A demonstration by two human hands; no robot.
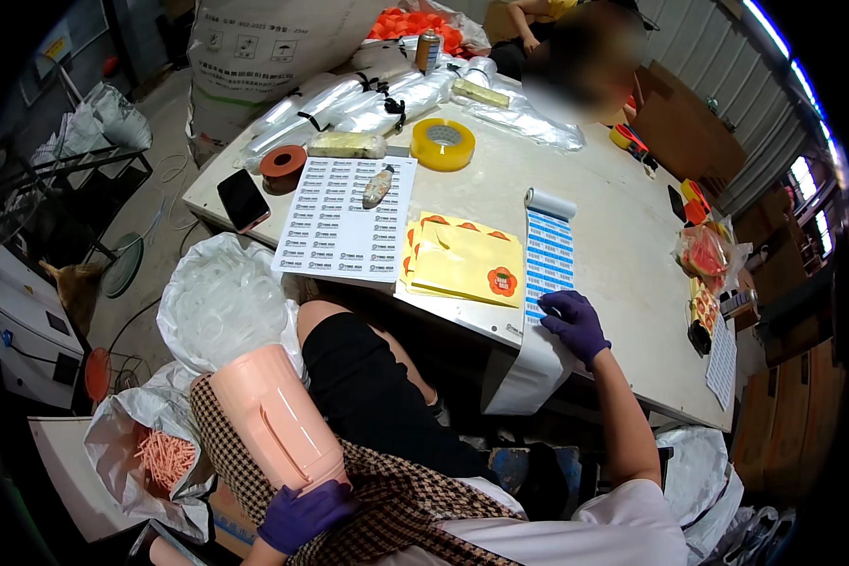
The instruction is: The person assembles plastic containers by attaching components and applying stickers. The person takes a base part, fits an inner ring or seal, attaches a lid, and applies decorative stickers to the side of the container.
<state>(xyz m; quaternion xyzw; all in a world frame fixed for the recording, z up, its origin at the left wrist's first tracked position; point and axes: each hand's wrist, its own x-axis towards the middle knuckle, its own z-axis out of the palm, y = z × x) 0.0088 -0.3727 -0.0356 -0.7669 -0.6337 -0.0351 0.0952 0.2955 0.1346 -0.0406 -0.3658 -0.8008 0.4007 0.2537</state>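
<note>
Yellow sheets (467,262): overlapping near the front edge of the white surface (641,283); the places below are told from them.
Pink jug (278,415): nearer the person than the yellow sheets and to their left, tilted over the lap, handle facing up.
Left hand (307,517): purple-gloved, fingers bent around the pink jug's near end; how far they reach underneath is hidden.
Right hand (574,325): purple-gloved, just right of the yellow sheets' near corner, fingers partly bent at the label strip's near end; whether they pinch it, I cannot tell.
Label strip (549,250): blue and white, just right of the yellow sheets, rolled up at its far end.
White paper (528,377): hanging over the edge, nearer the person than the yellow sheets.
Printed sheet (335,241): just left of the yellow sheets.
Phone (242,200): well left of the yellow sheets, past the printed sheet.
Yellow tape roll (462,156): beyond the yellow sheets, lying flat.
White sack (226,302): left of the yellow sheets, below the surface, holding clear plastic pieces.
</note>
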